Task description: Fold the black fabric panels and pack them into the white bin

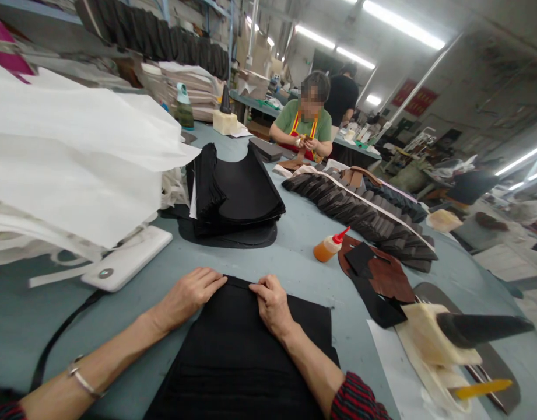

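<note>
Both hands pressed flat, fingers together, on the far edge of a black fabric panel (242, 356): left hand (187, 294), right hand (272, 303). It lay on a grey-blue worktable (294, 256). Beyond the hands sat a glue bottle (329, 248); fluorescent tubes (399, 23) lit the workshop.

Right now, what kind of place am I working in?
Most likely a leather-goods or bag workshop. Stacks of cut black pieces lie on the long worktable, a glue bottle stands near brown leather pieces, and both hands press a black panel.
</note>
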`<state>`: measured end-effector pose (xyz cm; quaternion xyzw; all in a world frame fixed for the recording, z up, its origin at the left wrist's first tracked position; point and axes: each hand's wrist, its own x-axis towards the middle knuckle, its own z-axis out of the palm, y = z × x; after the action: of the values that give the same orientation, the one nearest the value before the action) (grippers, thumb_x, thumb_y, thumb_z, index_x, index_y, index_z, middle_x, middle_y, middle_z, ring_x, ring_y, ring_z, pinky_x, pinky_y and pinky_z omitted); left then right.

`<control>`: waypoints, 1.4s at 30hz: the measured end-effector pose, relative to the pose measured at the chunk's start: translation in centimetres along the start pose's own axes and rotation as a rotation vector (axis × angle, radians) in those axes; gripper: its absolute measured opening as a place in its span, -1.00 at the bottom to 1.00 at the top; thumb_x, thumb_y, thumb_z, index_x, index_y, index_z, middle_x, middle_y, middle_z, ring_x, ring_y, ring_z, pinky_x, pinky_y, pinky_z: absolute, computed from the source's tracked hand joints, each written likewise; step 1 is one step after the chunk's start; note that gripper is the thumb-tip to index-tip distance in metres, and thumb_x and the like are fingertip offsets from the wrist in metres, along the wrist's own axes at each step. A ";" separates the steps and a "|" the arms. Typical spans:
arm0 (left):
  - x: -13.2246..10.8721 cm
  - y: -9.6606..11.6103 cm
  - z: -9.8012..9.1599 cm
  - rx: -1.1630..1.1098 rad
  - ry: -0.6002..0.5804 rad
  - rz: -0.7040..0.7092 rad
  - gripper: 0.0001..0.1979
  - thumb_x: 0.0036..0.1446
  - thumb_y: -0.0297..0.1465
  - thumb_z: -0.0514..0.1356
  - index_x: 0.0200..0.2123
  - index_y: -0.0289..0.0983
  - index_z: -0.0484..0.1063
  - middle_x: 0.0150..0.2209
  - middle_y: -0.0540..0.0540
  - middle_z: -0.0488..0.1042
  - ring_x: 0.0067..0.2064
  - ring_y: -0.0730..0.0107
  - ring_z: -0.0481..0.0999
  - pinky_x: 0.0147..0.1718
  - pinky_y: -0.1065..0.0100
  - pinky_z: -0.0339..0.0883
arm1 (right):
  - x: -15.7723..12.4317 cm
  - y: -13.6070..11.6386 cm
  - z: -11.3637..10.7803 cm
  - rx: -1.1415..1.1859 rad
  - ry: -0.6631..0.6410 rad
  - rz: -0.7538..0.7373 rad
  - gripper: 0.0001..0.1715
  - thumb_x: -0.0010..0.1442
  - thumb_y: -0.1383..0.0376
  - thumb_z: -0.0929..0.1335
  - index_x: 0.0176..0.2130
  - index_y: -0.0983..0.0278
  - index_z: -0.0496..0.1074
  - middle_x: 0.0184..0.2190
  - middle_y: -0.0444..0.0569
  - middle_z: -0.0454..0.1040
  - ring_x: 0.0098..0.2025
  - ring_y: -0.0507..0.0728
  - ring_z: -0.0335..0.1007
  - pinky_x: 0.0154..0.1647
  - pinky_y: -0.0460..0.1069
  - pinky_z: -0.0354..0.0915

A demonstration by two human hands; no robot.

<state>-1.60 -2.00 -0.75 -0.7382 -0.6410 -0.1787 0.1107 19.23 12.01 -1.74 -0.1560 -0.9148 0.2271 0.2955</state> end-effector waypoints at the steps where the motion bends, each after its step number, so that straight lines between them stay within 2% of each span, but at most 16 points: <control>1: 0.0 0.1 0.0 0.001 -0.014 -0.003 -0.68 0.24 -0.52 0.01 -0.02 -0.28 0.44 -0.20 -0.15 0.53 -0.16 0.31 0.46 -0.14 0.24 0.40 | 0.0 0.0 0.0 -0.025 -0.009 0.002 -0.64 0.28 0.47 0.19 -0.16 0.24 0.52 -0.35 0.00 0.33 -0.28 0.10 0.24 -0.28 0.01 0.25; 4: -0.4 0.1 0.2 0.027 -0.050 0.002 -0.66 0.24 -0.52 0.00 0.01 -0.29 0.43 -0.15 -0.17 0.53 -0.13 0.28 0.46 -0.11 0.22 0.38 | 0.3 -0.4 -0.3 -0.179 -0.114 -0.037 -0.62 0.27 0.46 0.21 -0.06 0.18 0.49 -0.32 0.01 0.31 -0.27 0.12 0.20 -0.29 0.02 0.20; 8: -1.3 -0.3 -0.2 0.049 -0.099 -0.019 -0.60 0.22 -0.53 0.00 0.10 -0.28 0.37 -0.03 -0.20 0.51 0.00 0.23 0.43 -0.01 0.20 0.34 | 1.0 -1.4 -0.9 -0.403 -0.320 -0.129 -0.43 0.24 0.42 0.26 0.20 0.07 0.27 -0.24 0.05 0.30 -0.23 0.18 0.16 -0.29 0.06 0.15; 11: -1.0 0.2 -1.2 0.086 -0.143 -0.135 -0.61 0.19 -0.55 0.00 0.05 -0.28 0.42 -0.02 -0.21 0.51 -0.01 0.17 0.44 -0.03 0.13 0.34 | 1.4 -2.0 -1.1 -0.445 -0.354 -0.132 -0.40 0.25 0.40 0.25 0.23 0.05 0.21 -0.24 0.07 0.29 -0.22 0.20 0.15 -0.30 0.06 0.15; 13: -0.1 1.6 -1.9 0.096 -0.154 -0.237 -0.61 0.19 -0.55 -0.01 0.04 -0.29 0.43 -0.02 -0.22 0.51 -0.02 0.15 0.45 -0.02 0.11 0.34 | 1.3 -2.0 -0.9 -0.438 -0.343 -0.127 -0.41 0.25 0.40 0.25 0.23 0.06 0.22 -0.24 0.07 0.30 -0.22 0.20 0.15 -0.30 0.07 0.16; 15: 0.9 3.8 -2.0 0.092 -0.168 -0.286 -0.57 0.21 -0.53 -0.04 0.11 -0.31 0.36 0.04 -0.24 0.47 0.05 0.15 0.43 0.05 0.11 0.31 | 1.0 -1.6 -0.6 -0.399 -0.295 -0.115 -0.47 0.26 0.41 0.24 0.18 0.10 0.29 -0.24 0.07 0.32 -0.23 0.19 0.17 -0.29 0.07 0.18; 18: 1.6 6.9 -1.3 0.154 -0.239 -0.309 -0.50 0.19 -0.59 -0.13 0.16 -0.41 0.30 0.11 -0.32 0.43 0.13 0.11 0.40 0.14 0.07 0.25 | 0.1 -0.4 -0.5 -0.207 -0.141 -0.032 -0.64 0.30 0.42 0.20 -0.01 0.22 0.45 -0.30 0.03 0.35 -0.25 0.13 0.23 -0.27 0.03 0.24; 20: 1.4 7.8 -0.7 0.196 -0.286 -0.319 -0.46 0.15 -0.64 -0.17 0.15 -0.46 0.31 0.14 -0.36 0.40 0.18 0.08 0.36 0.17 0.04 0.23 | -0.6 0.6 -0.9 -0.054 -0.059 0.029 -0.69 0.32 0.41 0.21 -0.12 0.24 0.50 -0.33 -0.01 0.36 -0.26 0.09 0.27 -0.27 -0.01 0.27; 22: 1.0 8.0 -0.4 0.200 -0.310 -0.313 -0.44 0.14 -0.66 -0.18 0.17 -0.47 0.28 0.18 -0.37 0.35 0.22 0.08 0.32 0.19 0.04 0.20 | -1.2 1.4 -1.5 0.021 -0.036 0.044 -0.72 0.30 0.40 0.24 -0.15 0.22 0.51 -0.33 -0.03 0.38 -0.26 0.08 0.30 -0.26 -0.02 0.29; 25: 0.8 7.6 -0.6 0.177 -0.327 -0.311 -0.42 0.12 -0.67 -0.17 0.19 -0.44 0.26 0.20 -0.38 0.33 0.23 0.07 0.31 0.21 0.03 0.20 | -2.0 2.2 -2.8 0.012 -0.040 0.014 -0.72 0.27 0.42 0.26 -0.16 0.21 0.53 -0.34 -0.03 0.40 -0.26 0.08 0.31 -0.25 -0.01 0.30; 28: 1.2 7.6 -1.0 0.166 -0.334 -0.320 -0.35 0.09 -0.70 -0.15 0.23 -0.26 0.21 0.18 -0.37 0.35 0.21 0.05 0.34 0.16 0.02 0.24 | -2.9 2.8 -4.4 -0.027 -0.062 0.021 -0.71 0.27 0.43 0.26 -0.15 0.21 0.53 -0.33 -0.03 0.41 -0.27 0.08 0.32 -0.26 -0.01 0.30; 31: 2.0 8.2 -1.2 0.250 -0.340 -0.304 -0.33 0.10 -0.69 -0.14 0.23 -0.10 0.21 0.11 -0.37 0.42 0.15 0.03 0.41 0.11 0.01 0.28 | -4.6 3.9 -6.9 -0.070 -0.077 0.058 -0.71 0.27 0.43 0.26 -0.16 0.20 0.54 -0.33 -0.03 0.42 -0.27 0.07 0.33 -0.26 -0.01 0.30; 33: 2.7 8.8 -1.2 0.331 -0.329 -0.270 -0.38 0.13 -0.67 -0.12 0.20 -0.14 0.28 0.06 -0.37 0.46 0.12 0.01 0.43 0.09 -0.01 0.28 | -6.2 4.8 -9.0 -0.103 -0.070 0.081 -0.72 0.27 0.43 0.27 -0.17 0.20 0.55 -0.33 -0.03 0.43 -0.27 0.08 0.34 -0.26 0.00 0.29; 37: 3.9 10.0 -1.0 0.408 -0.336 -0.117 -0.48 0.11 -0.66 -0.10 0.07 -0.40 0.43 0.00 -0.41 0.46 0.05 -0.01 0.44 0.07 0.02 0.29 | -9.3 6.2 -12.6 -0.193 -0.018 0.138 -0.75 0.26 0.42 0.29 -0.21 0.18 0.56 -0.35 -0.04 0.45 -0.29 0.08 0.34 -0.26 0.01 0.29; 40: 4.4 10.8 -0.7 0.405 -0.361 -0.078 -0.41 0.10 -0.67 -0.11 0.18 -0.31 0.31 -0.16 -0.35 0.51 -0.12 0.07 0.50 -0.04 0.03 0.34 | -10.9 6.4 -13.5 -0.241 0.052 0.164 -0.77 0.27 0.41 0.29 -0.24 0.22 0.55 -0.36 -0.03 0.46 -0.29 0.09 0.34 -0.27 0.02 0.30; 42: 4.5 11.3 -0.3 0.386 -0.351 -0.078 -0.38 0.11 -0.65 -0.10 0.22 -0.21 0.25 -0.20 -0.32 0.51 -0.14 0.05 0.50 -0.06 0.00 0.33 | -11.3 6.3 -13.5 -0.289 0.060 0.131 -0.73 0.28 0.43 0.25 -0.20 0.24 0.53 -0.33 0.00 0.47 -0.27 0.09 0.34 -0.27 0.02 0.33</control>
<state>9.99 0.24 2.10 -0.6979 -0.7004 0.0737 0.1298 37.21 16.92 -0.52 -0.2630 -0.9165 0.1074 0.2817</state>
